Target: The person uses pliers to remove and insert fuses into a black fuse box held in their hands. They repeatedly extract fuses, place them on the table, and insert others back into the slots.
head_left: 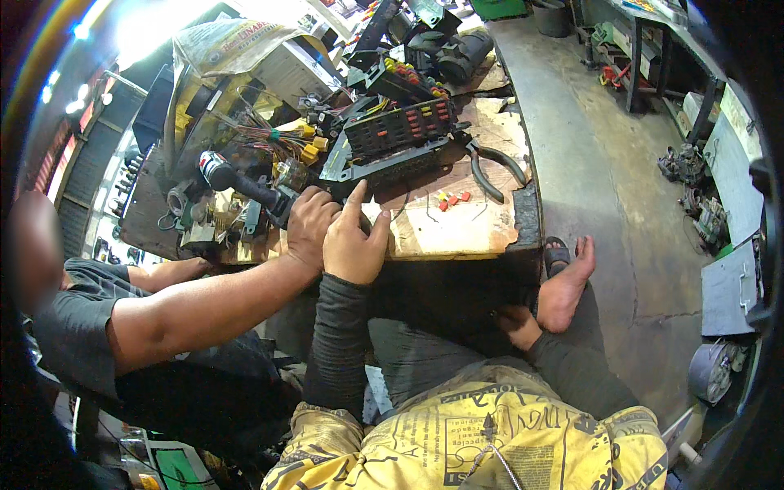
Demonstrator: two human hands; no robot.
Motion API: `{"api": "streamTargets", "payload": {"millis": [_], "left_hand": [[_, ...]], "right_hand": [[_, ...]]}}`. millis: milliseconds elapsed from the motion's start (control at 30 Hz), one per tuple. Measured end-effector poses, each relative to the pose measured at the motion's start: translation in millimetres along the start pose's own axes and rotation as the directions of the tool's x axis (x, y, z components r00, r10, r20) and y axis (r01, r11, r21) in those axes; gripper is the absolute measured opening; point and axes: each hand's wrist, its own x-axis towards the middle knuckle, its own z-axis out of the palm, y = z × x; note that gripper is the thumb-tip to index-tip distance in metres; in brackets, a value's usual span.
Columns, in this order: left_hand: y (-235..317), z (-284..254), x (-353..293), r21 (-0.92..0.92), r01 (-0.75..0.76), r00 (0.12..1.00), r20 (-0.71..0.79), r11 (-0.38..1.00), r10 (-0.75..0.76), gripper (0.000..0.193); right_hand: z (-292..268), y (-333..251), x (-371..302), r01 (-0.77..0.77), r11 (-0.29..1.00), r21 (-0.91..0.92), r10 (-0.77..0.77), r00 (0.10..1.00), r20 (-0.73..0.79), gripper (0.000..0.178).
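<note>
My left hand [356, 248], in a black ribbed sleeve, is at the table's near edge with its index finger and thumb stretched apart. Its index finger points toward a black fuse box [396, 132] set with red and orange fuses. Beside my left hand is a co-worker's hand [313, 222], next to the grip of a cordless power tool [251, 188]. My right hand [518, 327] hangs low near my bare foot [563, 290]; its fingers are shaded. Small red and yellow fuses [453, 200] lie loose on the worn wooden tabletop [416, 233], close to black-handled pliers [493, 173].
Yellow connectors with loose wires [298, 140] and other electrical parts crowd the table's left side. More black housings [457, 57] are piled at the back. A co-worker in a dark shirt [73, 327] sits at left. Metal parts [694, 175] lie on the floor at right.
</note>
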Motion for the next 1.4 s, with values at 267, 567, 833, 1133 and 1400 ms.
{"api": "streamTargets", "payload": {"millis": [267,567,833,1133,1400], "left_hand": [[4,-1,7,0.001,0.007,1.0,0.009,1.0,-0.007,0.06],[4,5,37,0.005,0.024,1.0,0.012,1.0,-0.024,0.064],[5,4,39,0.027,0.036,0.999,0.017,0.999,-0.037,0.062],[7,2,41,0.003,0.046,0.998,0.042,0.999,-0.047,0.065],[22,-16,-28,-0.292,-0.099,0.991,0.052,0.951,0.119,0.064]], "right_hand": [[-4,-3,-2,-0.015,0.999,-0.05,0.017,1.0,0.023,0.031],[-5,-14,-1,0.054,0.997,-0.051,-0.053,0.998,0.023,0.035],[-4,-5,1,0.079,0.995,-0.066,-0.077,0.997,0.031,0.036],[-17,-9,8,-0.04,0.98,-0.194,0.095,0.955,0.282,0.048],[-48,-47,10,-0.047,0.993,0.109,0.065,0.985,-0.161,0.049]]}}
